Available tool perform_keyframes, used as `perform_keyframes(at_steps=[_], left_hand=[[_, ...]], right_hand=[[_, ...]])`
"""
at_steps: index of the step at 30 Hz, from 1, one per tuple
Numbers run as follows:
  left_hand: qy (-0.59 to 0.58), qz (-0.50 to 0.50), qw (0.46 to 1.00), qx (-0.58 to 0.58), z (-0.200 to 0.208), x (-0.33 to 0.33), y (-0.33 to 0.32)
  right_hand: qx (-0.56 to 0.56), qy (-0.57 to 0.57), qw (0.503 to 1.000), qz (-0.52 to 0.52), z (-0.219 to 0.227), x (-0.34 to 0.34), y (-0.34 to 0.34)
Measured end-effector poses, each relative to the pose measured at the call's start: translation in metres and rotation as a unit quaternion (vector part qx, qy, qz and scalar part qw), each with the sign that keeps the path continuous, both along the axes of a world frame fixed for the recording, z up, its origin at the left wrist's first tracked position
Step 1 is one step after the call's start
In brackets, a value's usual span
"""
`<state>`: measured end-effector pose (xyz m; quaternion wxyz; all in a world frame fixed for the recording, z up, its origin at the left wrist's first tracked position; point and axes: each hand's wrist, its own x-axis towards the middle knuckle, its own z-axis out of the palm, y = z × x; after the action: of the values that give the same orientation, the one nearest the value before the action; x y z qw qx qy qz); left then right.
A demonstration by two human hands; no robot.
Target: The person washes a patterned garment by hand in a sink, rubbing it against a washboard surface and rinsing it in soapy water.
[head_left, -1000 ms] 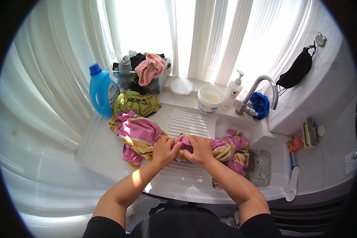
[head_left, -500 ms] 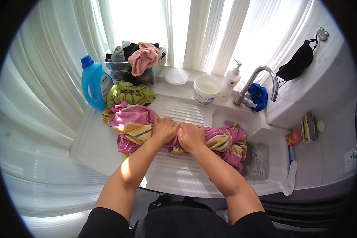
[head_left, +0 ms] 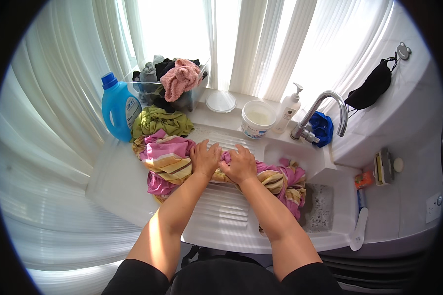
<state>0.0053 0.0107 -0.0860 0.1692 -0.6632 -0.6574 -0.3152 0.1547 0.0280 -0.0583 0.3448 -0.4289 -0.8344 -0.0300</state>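
Observation:
A pink and yellow striped cloth point(head_left: 170, 156) lies bunched and twisted across the ribbed washboard point(head_left: 226, 206) of a white sink. Its right end point(head_left: 293, 184) hangs at the basin. On the middle of the cloth rest both my hands, close together. My left hand point(head_left: 205, 158) has its fingers raised and apart, the palm on the fabric. Beside it my right hand point(head_left: 240, 164) presses down, its fingers likewise spread. The cloth under my palms is hidden. Soapy grey water point(head_left: 321, 204) stands in the basin.
Left behind are a green cloth point(head_left: 162, 123), a blue detergent bottle point(head_left: 115, 108) and a clear bin point(head_left: 197, 93) of clothes. A white tub point(head_left: 258, 118), lid point(head_left: 221, 102), pump bottle point(head_left: 286, 110) and faucet point(head_left: 325, 101) line the back. A white-handled brush point(head_left: 360, 228) lies at the right edge.
My fingers have loosened from around the cloth and spread apart. Both hands have shifted slightly away from me, and the gap between their fingers has widened.

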Motion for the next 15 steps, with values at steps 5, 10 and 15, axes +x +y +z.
perform_keyframes(at_steps=[5, 10, 15], left_hand=[[-0.161, -0.272, 0.944, -0.097, 0.031, -0.011, -0.090], [-0.041, -0.262, 0.963, -0.039, 0.013, 0.024, -0.164], [-0.035, 0.009, 0.997, -0.073, 0.007, 0.016, -0.010]], right_hand=[[-0.054, -0.011, 0.982, 0.178, 0.033, 0.046, -0.086], [0.126, -0.040, 0.968, 0.212, -0.014, 0.074, -0.136], [-0.001, 0.010, 0.999, -0.036, -0.015, -0.007, 0.000]])
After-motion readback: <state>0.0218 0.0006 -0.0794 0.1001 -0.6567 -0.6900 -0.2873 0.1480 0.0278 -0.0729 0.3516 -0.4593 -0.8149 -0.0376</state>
